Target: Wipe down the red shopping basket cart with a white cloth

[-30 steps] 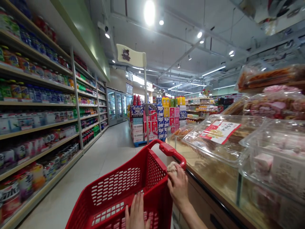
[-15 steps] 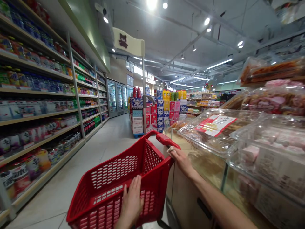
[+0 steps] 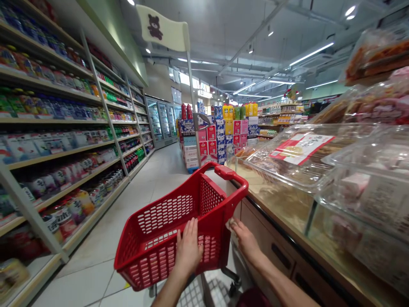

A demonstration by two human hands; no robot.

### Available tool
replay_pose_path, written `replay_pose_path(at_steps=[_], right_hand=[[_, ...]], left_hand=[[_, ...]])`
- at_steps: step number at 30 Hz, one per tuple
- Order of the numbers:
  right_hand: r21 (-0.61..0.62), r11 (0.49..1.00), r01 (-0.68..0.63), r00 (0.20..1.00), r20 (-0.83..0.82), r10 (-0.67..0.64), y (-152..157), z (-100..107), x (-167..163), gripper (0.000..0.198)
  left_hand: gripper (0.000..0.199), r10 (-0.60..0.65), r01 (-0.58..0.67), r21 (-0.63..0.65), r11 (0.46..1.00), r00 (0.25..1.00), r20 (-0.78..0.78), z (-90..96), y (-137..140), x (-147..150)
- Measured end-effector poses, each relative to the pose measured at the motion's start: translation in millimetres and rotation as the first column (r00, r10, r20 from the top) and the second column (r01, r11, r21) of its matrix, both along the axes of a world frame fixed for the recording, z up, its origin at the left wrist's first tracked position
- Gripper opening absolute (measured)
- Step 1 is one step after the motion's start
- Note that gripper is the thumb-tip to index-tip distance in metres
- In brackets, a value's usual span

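Observation:
A red plastic shopping cart [image 3: 153, 251] with slotted basket walls stands in front of me, its handle end toward the right. My left hand [image 3: 188, 247] lies on the basket's near rim with its fingers stretched out. A small crumpled white wipe [image 3: 229, 223] is pinched in my right hand [image 3: 244, 238]. That wipe touches the red frame below the handle [image 3: 230, 174]; whether it is cloth or paper I cannot tell.
Drink shelves [image 3: 64, 145] line the left side. At right, a glass-topped counter [image 3: 277, 189] carries clear packs of food [image 3: 303, 149]. Stacked cartons [image 3: 207, 143] and a post with a bear sign [image 3: 164, 30] stand ahead, with glass-door fridges [image 3: 161, 119] farther back.
My right hand has gone from the cart's handle down to the frame beneath it, with the white wipe. My left hand remains on the rim. The view has shifted, showing the cart farther right.

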State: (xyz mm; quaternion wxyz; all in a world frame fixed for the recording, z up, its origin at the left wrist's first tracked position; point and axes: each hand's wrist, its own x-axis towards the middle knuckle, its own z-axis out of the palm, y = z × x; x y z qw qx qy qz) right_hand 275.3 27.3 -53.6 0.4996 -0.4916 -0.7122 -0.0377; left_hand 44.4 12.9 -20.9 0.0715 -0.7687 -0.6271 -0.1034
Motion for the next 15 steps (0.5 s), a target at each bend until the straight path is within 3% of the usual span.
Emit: replay_pose_path(at_steps=[3, 5, 7, 10, 12, 15], right_hand=[[0.134, 0.98, 0.144, 0.985, -0.116, -0.129, 13, 39, 11, 0.05], [0.189, 0.968, 0.165, 0.979, -0.147, -0.138, 23, 57, 11, 0.051], [0.21, 0.972, 0.107, 0.99, -0.111, -0.085, 24, 52, 4, 0.05], [0.169, 0.986, 0.003, 0.999, -0.041, 0.004, 8, 17, -11, 0.048], [0.106, 0.993, -0.053, 0.998, -0.023, 0.056, -7, 5, -17, 0.045], [0.03, 0.991, -0.128, 0.986, -0.105, 0.13, -23, 27, -21, 0.037]], left_hand=[[0.073, -0.007, 0.007, 0.019, 1.0, 1.0, 0.021, 1.0, -3, 0], [0.073, -0.011, 0.01, 0.023, 1.0, 0.999, 0.036, 1.9, -5, 1], [0.073, -0.02, 0.019, 0.018, 1.0, 0.999, 0.049, 2.6, -7, 0], [0.073, -0.039, 0.037, 0.021, 0.999, 0.995, 0.092, 2.8, -7, -2], [0.074, -0.056, 0.052, 0.027, 0.998, 0.987, 0.148, 2.7, -7, -4], [0.069, -0.049, 0.04, 0.037, 0.999, 0.947, 0.317, 5.2, -9, 1]])
